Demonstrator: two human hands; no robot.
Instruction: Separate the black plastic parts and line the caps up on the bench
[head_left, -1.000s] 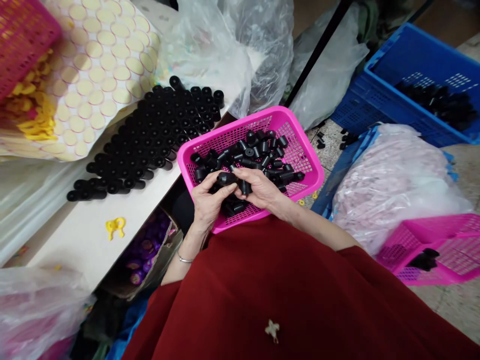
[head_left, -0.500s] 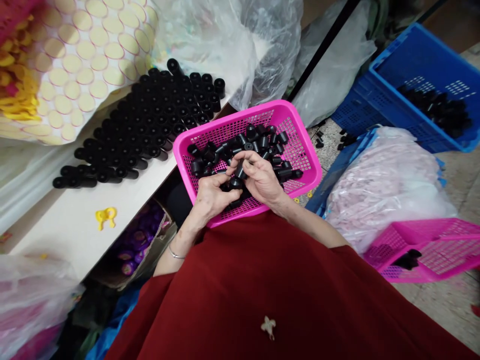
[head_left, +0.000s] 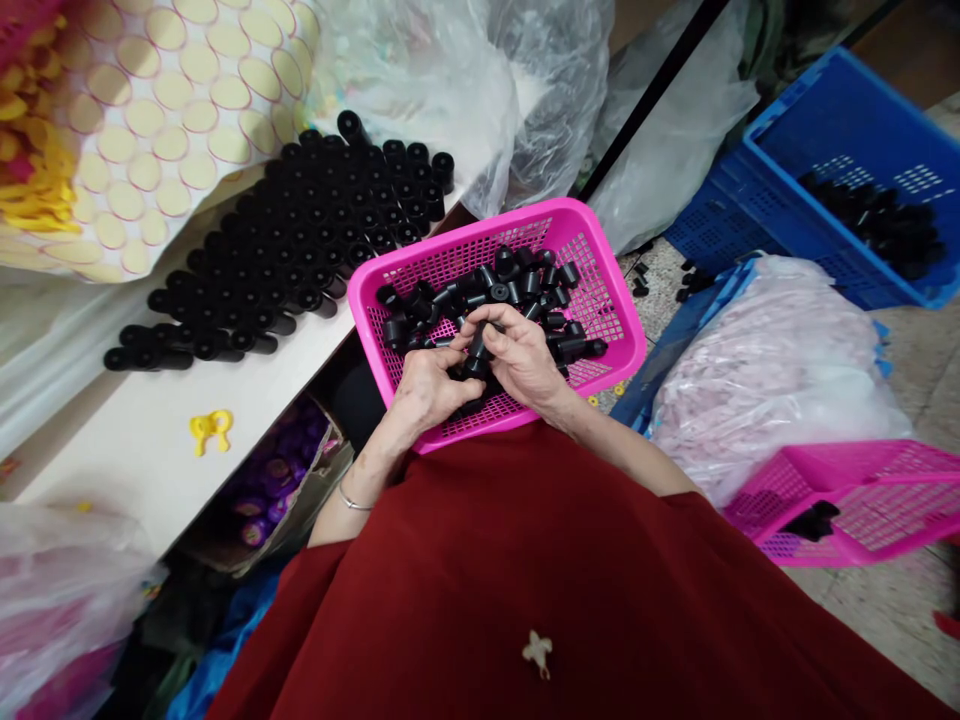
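Observation:
A pink basket (head_left: 495, 222) sits at my lap with many loose black plastic pieces (head_left: 531, 284) in it. Over its near side, both hands meet at one black cylindrical piece (head_left: 478, 352). My left hand (head_left: 427, 385) grips the lower end between thumb and fingers. My right hand (head_left: 521, 355) has thumb and fingers closed around the upper part. The fingers hide some of the piece, so whether it is one part or two joined is unclear.
Black cylinders (head_left: 300, 220) stand in rows on the white table (head_left: 150, 430) at left, near a yellow plastic part (head_left: 211, 432). A blue crate (head_left: 862, 120) with black pieces is at right, above a stuffed clear bag (head_left: 772, 370) and another pink basket (head_left: 847, 460).
Both hands stay together over the basket, and the black piece between them is tilted a little differently. The view has shifted slightly.

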